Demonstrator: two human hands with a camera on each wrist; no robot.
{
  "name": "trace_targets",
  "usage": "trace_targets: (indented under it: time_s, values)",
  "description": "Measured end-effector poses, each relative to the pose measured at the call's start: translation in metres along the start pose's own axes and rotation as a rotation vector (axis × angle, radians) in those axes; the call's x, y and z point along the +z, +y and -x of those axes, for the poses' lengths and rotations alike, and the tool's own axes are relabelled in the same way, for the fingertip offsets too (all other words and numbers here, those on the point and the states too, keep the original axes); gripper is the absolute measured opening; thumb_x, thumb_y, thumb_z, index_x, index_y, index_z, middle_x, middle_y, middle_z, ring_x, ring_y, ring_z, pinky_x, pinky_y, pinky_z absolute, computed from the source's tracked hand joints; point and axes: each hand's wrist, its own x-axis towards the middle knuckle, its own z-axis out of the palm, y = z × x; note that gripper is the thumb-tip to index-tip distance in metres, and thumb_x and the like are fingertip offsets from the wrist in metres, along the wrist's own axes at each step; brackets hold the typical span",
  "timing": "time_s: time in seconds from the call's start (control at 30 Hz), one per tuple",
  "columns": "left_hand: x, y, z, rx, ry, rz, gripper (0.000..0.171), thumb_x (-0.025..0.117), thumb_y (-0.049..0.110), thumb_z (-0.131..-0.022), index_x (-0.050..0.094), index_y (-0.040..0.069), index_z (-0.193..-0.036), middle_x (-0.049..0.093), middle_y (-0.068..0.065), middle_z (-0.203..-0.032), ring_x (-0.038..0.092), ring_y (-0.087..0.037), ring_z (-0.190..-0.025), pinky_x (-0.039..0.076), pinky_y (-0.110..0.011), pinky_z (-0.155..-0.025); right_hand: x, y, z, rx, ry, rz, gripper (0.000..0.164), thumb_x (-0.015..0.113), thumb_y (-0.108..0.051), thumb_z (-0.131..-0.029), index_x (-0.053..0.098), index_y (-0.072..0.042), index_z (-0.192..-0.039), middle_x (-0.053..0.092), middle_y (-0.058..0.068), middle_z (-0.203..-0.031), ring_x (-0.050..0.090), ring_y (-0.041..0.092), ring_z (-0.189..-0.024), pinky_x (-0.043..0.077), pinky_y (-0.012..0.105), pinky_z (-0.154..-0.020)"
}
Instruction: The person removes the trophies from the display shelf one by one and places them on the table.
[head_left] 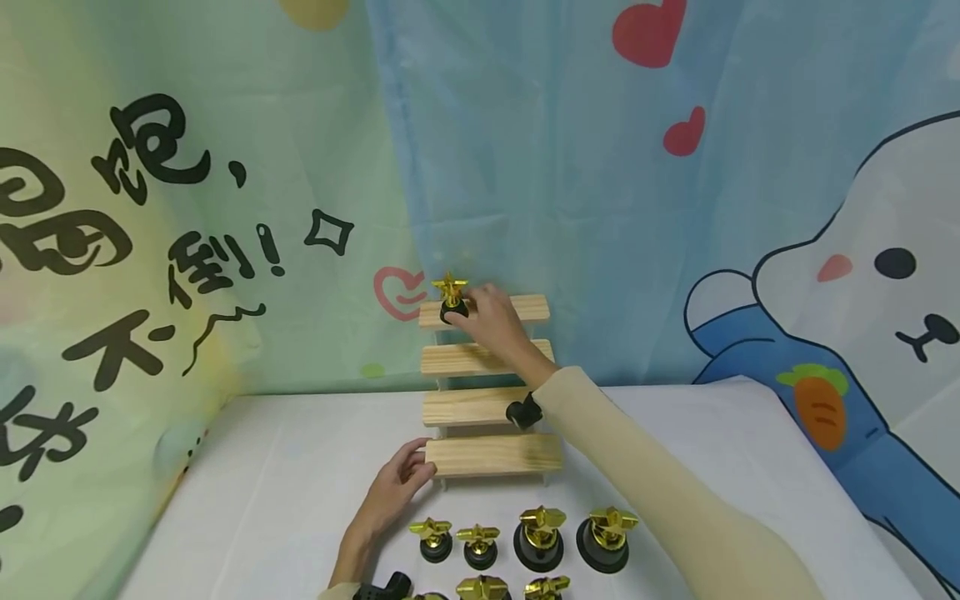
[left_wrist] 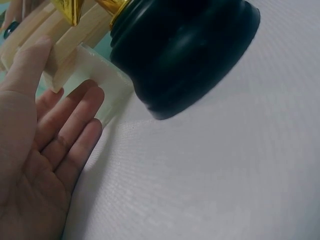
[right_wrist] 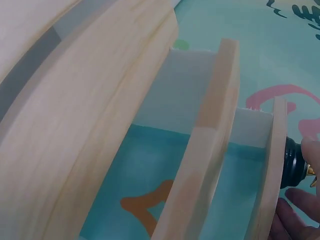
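A small star trophy (head_left: 451, 293), gold on a black round base, stands at the left of the top board of a stepped wooden display rack (head_left: 491, 455). My right hand (head_left: 495, 321) holds its base between thumb and fingers. In the right wrist view that black base (right_wrist: 293, 162) meets the top board (right_wrist: 272, 170), with the fingers partly cut off by the frame. My left hand (head_left: 397, 483) holds the left end of the lowest board, the thumb on its front and the fingers behind. The left wrist view shows this hand (left_wrist: 55, 150) with the lower fingers loosely extended.
Several more gold trophies stand on the white tablecloth (head_left: 300, 467) before the rack, including a small one (head_left: 433, 539) and a large one (head_left: 606, 540). One black base (left_wrist: 185, 55) looms close in the left wrist view. A printed curtain (head_left: 570, 208) hangs behind.
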Motion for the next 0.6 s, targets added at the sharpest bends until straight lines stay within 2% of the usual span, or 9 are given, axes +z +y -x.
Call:
trace_targets:
  time_s: [0.1,0.23,0.4,0.6]
  values:
    - [0.0004,0.0000,0.0003,0.011,-0.002,-0.008,0.057,0.064,0.041,-0.091,0.049,0.014,-0.139,0.070,-0.007,-0.113,0.066,-0.014,-0.101,0.052,-0.019,-0.083,0.0018,-0.0002,0.0000,-0.021,0.008,0.012,0.040,0.067,-0.040,-0.091,0.065,-0.003,-0.106,0.059,0.015,-0.110,0.053,0.030,-0.103,0.045,0.043,-0.087]
    - [0.0014,-0.0009,0.0005,0.016,-0.005,-0.009,0.057,0.064,0.042,-0.091,0.048,0.014,-0.139,0.070,-0.007,-0.113,0.066,-0.013,-0.101,0.052,-0.020,-0.083,0.0044,-0.0006,0.0004,-0.033,0.022,0.027,0.035,0.065,-0.039,-0.092,0.058,-0.005,-0.086,0.058,0.016,-0.102,0.050,0.029,-0.096,0.039,0.040,-0.081]
    - [0.0030,-0.0035,0.0025,0.010,-0.027,0.002,0.059,0.063,0.044,-0.092,0.047,0.013,-0.140,0.070,-0.007,-0.114,0.066,-0.010,-0.100,0.052,-0.018,-0.084,0.0083,0.0006,0.0024,-0.035,0.033,0.032,0.033,0.065,-0.038,-0.092,0.060,-0.006,-0.088,0.059,0.015,-0.099,0.048,0.027,-0.090,0.036,0.038,-0.078]
    - [0.0008,-0.0009,0.0006,0.008,-0.030,0.012,0.058,0.064,0.043,-0.091,0.048,0.014,-0.139,0.070,-0.007,-0.112,0.066,-0.012,-0.100,0.051,-0.018,-0.083,0.0066,0.0031,0.0024,-0.038,0.052,0.011,0.033,0.067,-0.037,-0.091,0.062,-0.004,-0.091,0.059,0.015,-0.098,0.049,0.026,-0.090,0.038,0.039,-0.080]
